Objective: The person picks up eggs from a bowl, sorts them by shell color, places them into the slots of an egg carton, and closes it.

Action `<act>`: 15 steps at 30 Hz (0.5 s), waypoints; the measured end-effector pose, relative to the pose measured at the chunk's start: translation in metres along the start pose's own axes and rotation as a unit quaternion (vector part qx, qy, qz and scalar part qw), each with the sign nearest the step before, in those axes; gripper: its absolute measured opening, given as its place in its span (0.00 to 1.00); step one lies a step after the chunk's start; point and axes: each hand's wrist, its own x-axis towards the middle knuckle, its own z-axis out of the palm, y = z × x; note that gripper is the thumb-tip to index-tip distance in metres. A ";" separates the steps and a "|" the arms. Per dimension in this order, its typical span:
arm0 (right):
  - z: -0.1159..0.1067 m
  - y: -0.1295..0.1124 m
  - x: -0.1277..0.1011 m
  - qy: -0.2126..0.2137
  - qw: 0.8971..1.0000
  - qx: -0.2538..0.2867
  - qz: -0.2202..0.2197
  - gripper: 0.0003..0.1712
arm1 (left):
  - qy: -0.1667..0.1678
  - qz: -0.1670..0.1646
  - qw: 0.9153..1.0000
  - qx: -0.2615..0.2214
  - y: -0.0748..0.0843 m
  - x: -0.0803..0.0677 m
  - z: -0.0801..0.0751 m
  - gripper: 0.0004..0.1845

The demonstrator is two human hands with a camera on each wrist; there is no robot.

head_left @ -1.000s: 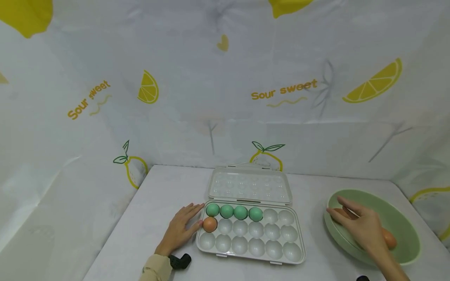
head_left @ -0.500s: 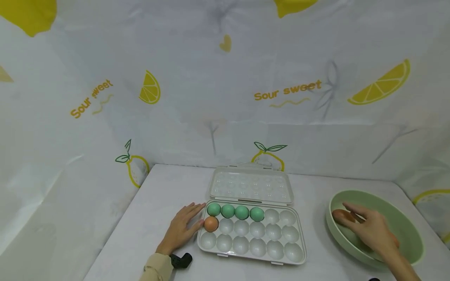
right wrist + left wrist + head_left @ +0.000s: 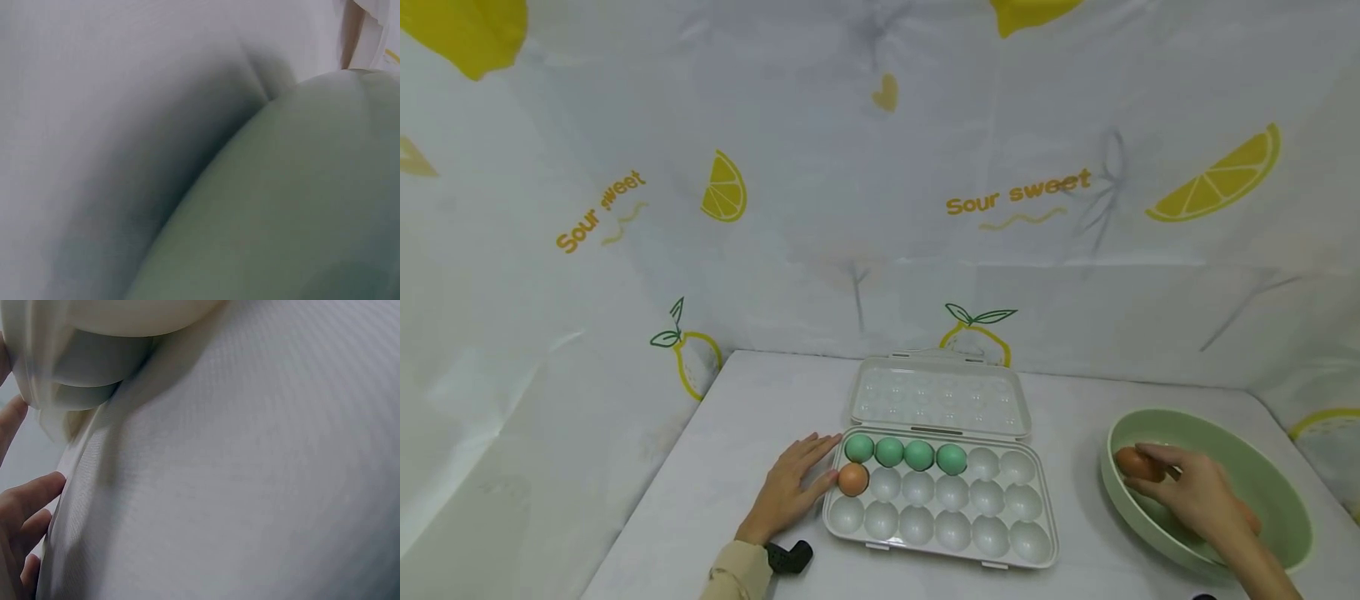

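Observation:
A white egg tray (image 3: 942, 540) lies open mid-table, its lid (image 3: 938, 400) flat behind it. Several green eggs (image 3: 904, 452) fill the back row from the left. One brown egg (image 3: 853, 479) sits in the leftmost cup of the middle row. My left hand (image 3: 793, 492) rests flat on the table, fingers straight, touching the tray's left edge (image 3: 81, 375). My right hand (image 3: 1157, 475) reaches into the green bowl (image 3: 1281, 492) and its fingers curl round a brown egg (image 3: 1129, 463) at the bowl's left side. A second brown egg (image 3: 1252, 518) is mostly hidden behind that hand.
The table (image 3: 737, 433) is white and boxed in by a lemon-print cloth at the back and both sides. A black wrist mount (image 3: 788, 556) sits by my left sleeve. The right wrist view shows only the bowl's blurred outer wall (image 3: 300, 206).
My right hand has sunk lower into the bowl and its fingers have closed round the brown egg. The left hand and the tray have stayed put.

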 end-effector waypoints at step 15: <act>0.005 0.009 -0.001 -0.041 0.999 -0.027 0.016 0.29 | -0.011 -0.013 1.000 -0.013 0.002 0.000 -0.002 0.29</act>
